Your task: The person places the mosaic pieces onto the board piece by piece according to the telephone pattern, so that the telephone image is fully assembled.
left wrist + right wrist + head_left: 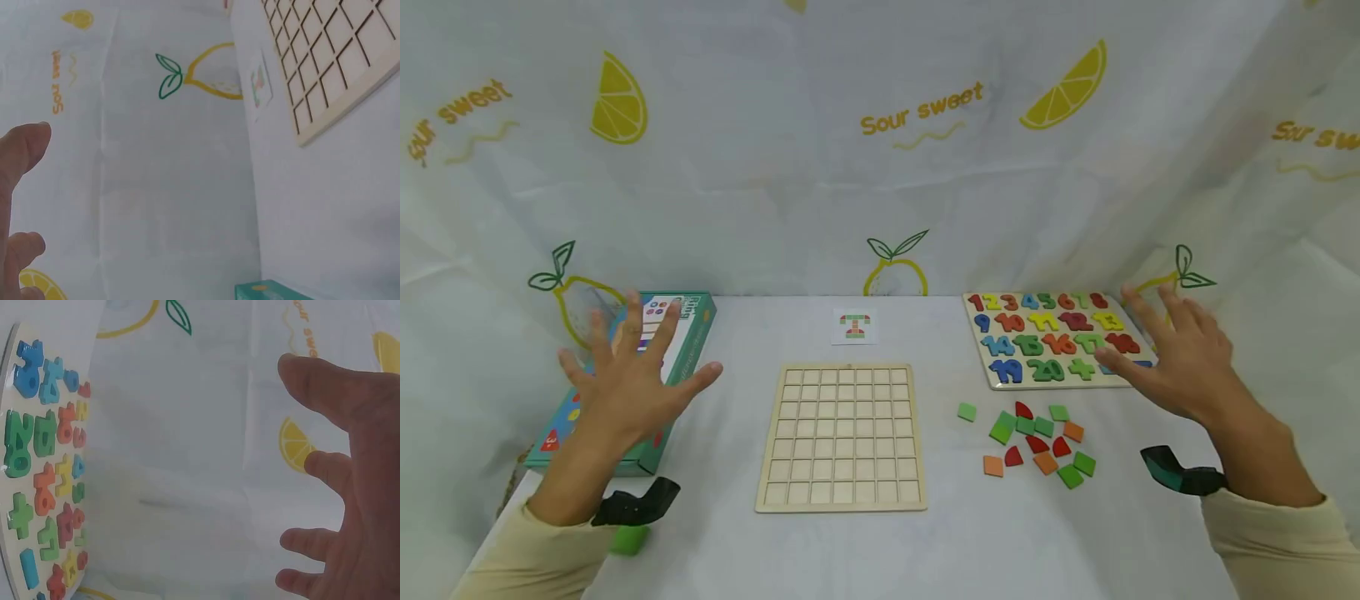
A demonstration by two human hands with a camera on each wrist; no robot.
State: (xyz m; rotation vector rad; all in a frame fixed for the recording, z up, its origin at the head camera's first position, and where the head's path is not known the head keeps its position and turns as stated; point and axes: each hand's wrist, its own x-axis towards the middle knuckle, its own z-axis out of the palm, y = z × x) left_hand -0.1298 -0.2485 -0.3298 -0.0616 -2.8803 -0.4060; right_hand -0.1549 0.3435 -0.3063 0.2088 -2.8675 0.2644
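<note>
My left hand is raised with its fingers spread, in front of a teal box, and holds nothing. On the other side my right hand, also spread and holding nothing, is up near the right edge of a number puzzle board. Between them lies a wooden grid board with bare square cells. Several green, orange and red pieces are scattered to its right. Behind the grid, a small card shows a pattern in red and green.
A green block lies at the near left, by the left sleeve. White cloth printed with lemons hangs behind the table and at both sides. A black band is on the left wrist, another on the right.
</note>
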